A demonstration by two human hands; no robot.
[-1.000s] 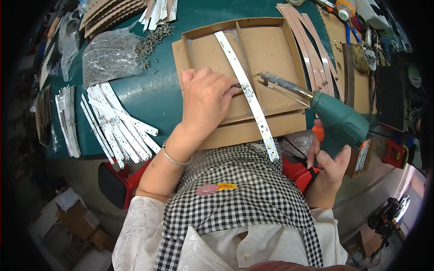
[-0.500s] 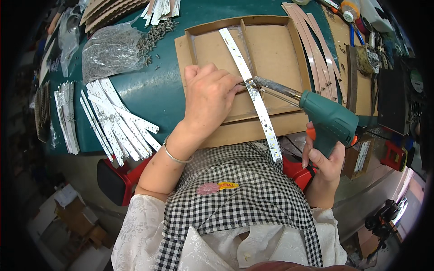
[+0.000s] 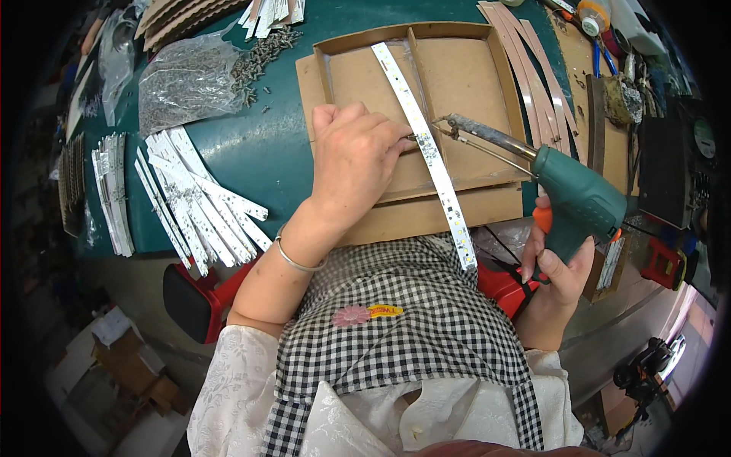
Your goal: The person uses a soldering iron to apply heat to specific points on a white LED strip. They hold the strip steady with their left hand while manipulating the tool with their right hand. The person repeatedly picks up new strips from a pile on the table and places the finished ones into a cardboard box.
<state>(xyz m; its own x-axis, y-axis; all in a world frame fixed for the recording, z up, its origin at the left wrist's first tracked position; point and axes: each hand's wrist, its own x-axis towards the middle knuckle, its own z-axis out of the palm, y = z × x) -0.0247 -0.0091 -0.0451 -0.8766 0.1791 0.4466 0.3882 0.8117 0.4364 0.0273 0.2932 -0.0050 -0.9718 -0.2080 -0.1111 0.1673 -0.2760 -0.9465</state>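
Note:
A long white LED circuit strip (image 3: 439, 180) lies slanted across a shallow cardboard tray (image 3: 464, 72), its near end reaching over the tray's front edge. At the strip's middle, my left hand (image 3: 352, 156) is closed in a pinch at its left edge. A small dark part just shows at the fingertips; its kind is too small to tell. My right hand (image 3: 562, 266) is wrapped round the handle of a green soldering gun (image 3: 582, 194) with an orange trigger. The gun's tip and thin feed tube point at the strip from the right, a little apart from it.
More white LED strips (image 3: 199, 199) lie piled on the green table at left. Behind them are a clear bag (image 3: 186, 84) and loose small metal parts (image 3: 263, 61). Pinkish strips (image 3: 525, 72) flank the tray at right, near a grimy tip-cleaning pad (image 3: 620, 103) and a bottle.
The soldering gun has drawn back to the right, its tip leaving the strip's middle. My left hand stays almost in place at the strip's edge.

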